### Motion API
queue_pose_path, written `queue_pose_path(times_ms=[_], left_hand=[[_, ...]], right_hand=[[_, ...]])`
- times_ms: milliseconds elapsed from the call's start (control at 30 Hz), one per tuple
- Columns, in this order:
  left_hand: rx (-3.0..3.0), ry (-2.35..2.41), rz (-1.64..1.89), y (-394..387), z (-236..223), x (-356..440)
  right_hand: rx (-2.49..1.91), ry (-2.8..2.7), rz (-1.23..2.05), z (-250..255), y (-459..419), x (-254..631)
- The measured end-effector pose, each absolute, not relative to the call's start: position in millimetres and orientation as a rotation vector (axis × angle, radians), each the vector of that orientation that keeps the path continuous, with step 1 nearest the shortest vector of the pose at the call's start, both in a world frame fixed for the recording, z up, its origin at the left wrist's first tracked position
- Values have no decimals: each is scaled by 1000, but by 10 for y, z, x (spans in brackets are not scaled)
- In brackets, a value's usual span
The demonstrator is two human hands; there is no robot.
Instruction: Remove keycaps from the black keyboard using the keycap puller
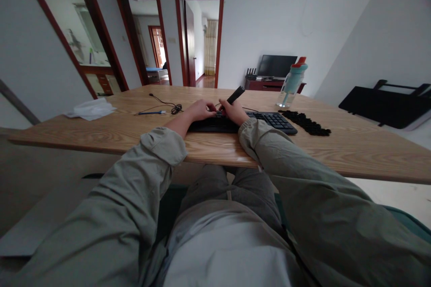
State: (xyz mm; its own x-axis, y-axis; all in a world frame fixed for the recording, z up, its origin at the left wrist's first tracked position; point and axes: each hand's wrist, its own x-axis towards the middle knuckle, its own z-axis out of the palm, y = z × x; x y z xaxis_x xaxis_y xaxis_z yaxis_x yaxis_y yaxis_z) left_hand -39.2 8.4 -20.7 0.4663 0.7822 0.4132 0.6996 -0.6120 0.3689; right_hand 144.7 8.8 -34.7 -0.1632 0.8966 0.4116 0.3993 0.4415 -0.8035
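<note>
A black keyboard (269,121) lies on the wooden table (353,143) in front of me. My right hand (233,111) is closed round a black stick-like tool (235,94) whose upper end points up and to the right, its lower end down at the keys. My left hand (201,109) rests on the keyboard's left part with its fingers curled and pressed down by the tool's tip. To the right of the keyboard lies a heap of loose black keycaps (306,122). Whether my left hand holds anything is hidden.
A teal water bottle (292,81) with a red cap stands behind the keyboard at the right. A cable coil (175,108) and a blue pen (151,112) lie left of my hands, with crumpled white paper (90,108) further left. A black folded chair (387,105) stands at the right.
</note>
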Motion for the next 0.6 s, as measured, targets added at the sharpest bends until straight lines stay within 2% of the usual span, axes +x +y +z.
queue_pose_path(times_ms=[300, 467, 600], left_hand=[[2734, 1163, 751, 31, 61, -402], [2754, 1309, 596, 173, 122, -860], [2647, 1337, 581, 153, -37, -1246]], right_hand=[[-989, -1855, 710, 7, -259, 1770], [-1111, -1860, 454, 40, -300, 2256], [-1108, -1585, 412, 109, -280, 2535]])
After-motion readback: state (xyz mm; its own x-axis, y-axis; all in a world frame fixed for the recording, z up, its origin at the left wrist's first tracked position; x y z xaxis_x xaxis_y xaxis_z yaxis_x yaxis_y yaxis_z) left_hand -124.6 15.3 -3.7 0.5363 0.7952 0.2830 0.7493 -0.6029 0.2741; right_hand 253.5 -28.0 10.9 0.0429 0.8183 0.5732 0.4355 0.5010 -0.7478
